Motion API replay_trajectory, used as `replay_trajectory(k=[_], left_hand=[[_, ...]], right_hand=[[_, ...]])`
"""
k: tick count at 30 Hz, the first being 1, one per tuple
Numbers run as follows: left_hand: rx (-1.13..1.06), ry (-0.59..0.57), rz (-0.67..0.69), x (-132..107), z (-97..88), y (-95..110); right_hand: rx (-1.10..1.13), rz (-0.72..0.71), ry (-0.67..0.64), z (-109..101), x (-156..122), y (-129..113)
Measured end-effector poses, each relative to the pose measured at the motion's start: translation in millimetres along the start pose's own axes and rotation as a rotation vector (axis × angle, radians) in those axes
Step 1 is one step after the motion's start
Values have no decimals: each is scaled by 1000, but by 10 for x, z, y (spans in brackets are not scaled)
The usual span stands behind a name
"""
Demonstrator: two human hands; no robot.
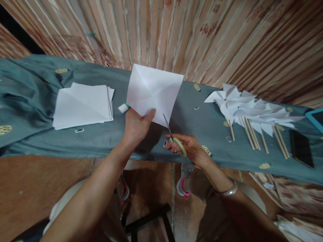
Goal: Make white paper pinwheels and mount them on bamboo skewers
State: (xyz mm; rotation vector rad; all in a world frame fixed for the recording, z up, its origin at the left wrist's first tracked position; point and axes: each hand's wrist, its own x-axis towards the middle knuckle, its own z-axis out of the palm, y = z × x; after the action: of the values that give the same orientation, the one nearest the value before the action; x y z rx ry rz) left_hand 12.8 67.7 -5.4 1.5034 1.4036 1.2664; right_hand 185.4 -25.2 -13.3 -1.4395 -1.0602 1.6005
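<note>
My left hand (136,126) pinches the lower corner of a creased white square of paper (154,92) and holds it up over the table. My right hand (187,146) is closed on a pair of scissors (173,136) with pale green handles. The blades point up at the paper's lower edge. A stack of white paper squares (82,105) lies to the left. Several finished white paper pinwheels (247,107) on wooden sticks lie to the right.
A grey-green cloth (28,106) covers the table. A small white glue bottle (123,107) lies beside the stack. Two dark phones (301,148) lie at the right end, one in a blue case (322,119). A striped curtain (200,32) hangs behind. A black stool (150,222) stands below.
</note>
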Motion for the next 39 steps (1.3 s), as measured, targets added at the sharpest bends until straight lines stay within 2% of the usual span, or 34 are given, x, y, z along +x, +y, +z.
replay_trajectory(k=[25,39], left_hand=[[5,-14,8,-12,-12,15],[-8,-2,19,3,-12,48]], right_hand=[[-18,-11,-16,11,-21,-37],[53,10,-7,16,7,3]])
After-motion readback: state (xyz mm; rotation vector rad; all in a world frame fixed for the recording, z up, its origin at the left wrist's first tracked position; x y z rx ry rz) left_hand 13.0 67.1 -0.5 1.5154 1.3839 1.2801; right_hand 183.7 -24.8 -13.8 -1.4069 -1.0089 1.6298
